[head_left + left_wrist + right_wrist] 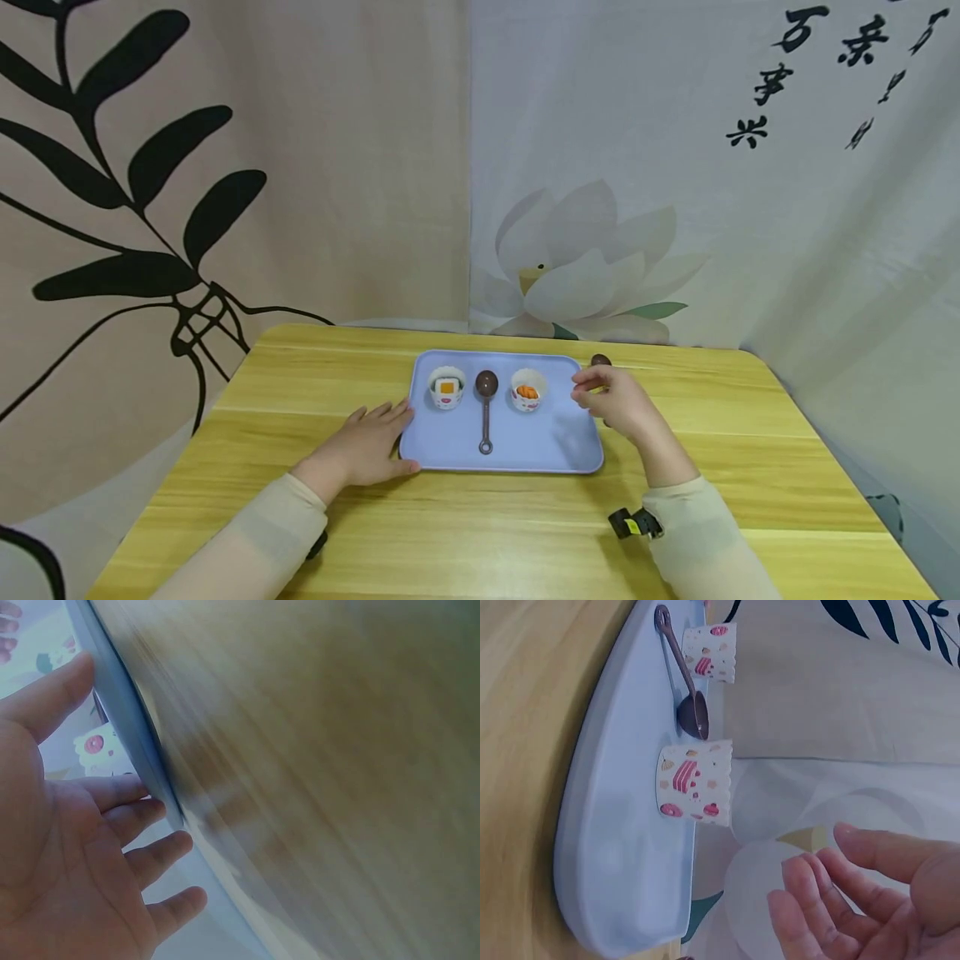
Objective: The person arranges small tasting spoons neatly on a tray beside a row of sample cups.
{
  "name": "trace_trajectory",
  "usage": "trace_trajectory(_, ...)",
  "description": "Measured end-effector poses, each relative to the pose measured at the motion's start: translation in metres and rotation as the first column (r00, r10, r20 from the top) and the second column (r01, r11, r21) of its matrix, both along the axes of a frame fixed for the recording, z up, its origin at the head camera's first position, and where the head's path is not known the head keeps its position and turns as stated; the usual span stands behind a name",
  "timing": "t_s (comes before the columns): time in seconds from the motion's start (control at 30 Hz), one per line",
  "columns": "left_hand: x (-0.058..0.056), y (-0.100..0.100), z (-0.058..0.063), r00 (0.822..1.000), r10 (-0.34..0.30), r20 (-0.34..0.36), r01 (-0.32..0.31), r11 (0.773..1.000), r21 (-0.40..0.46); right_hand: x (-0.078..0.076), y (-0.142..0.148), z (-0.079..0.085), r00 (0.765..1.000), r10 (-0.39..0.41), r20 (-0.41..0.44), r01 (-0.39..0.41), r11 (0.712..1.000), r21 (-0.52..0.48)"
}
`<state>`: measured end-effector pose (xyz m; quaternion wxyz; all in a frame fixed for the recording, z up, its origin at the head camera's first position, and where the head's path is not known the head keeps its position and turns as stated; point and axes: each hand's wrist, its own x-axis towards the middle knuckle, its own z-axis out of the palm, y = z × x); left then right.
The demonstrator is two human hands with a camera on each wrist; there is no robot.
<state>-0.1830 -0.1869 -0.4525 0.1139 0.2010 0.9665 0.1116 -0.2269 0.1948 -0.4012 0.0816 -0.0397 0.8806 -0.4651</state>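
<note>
A light-blue tray [450, 450] lies on the wooden table. My left hand [367, 446] touches its left edge, fingers spread and straight. On the tray stand two paper cups with cake prints: the left cup [447, 401] holds a white-and-orange piece, the right cup [526, 403] holds orange pieces. Between them lies a brown spoon [486, 408] with a round bowl. My right hand [618, 404] hovers at the tray's right edge, fingers loosely bent, and the right wrist view shows nothing in them. Beyond it a second brown spoon [601, 360] is mostly hidden by the hand.
The yellow wooden table [517, 533] extends around the tray. Behind it hangs a cloth backdrop [375, 167] with printed leaves, a lotus and characters. A black wrist device [633, 523] shows at my right sleeve.
</note>
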Motion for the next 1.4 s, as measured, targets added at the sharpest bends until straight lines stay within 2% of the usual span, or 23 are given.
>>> trace_trajectory(0.47,0.001,0.000,0.001,1.000,-0.002,-0.005,0.002,1.000,0.003,-0.012,0.021,-0.015,0.999,-0.043,-0.013,0.042,0.998,-0.046)
trace_trajectory(1.13,0.002,-0.001,0.002,1.000,-0.008,-0.001,0.008,1.000,0.007,-0.031,0.042,-0.031,0.984,-0.139,0.108,0.153,0.978,-0.140)
trace_trajectory(1.4,0.003,0.001,0.004,1.000,-0.003,0.006,0.003,1.000,0.003,-0.039,0.046,-0.034,0.975,-0.173,0.137,0.189,0.975,-0.116)
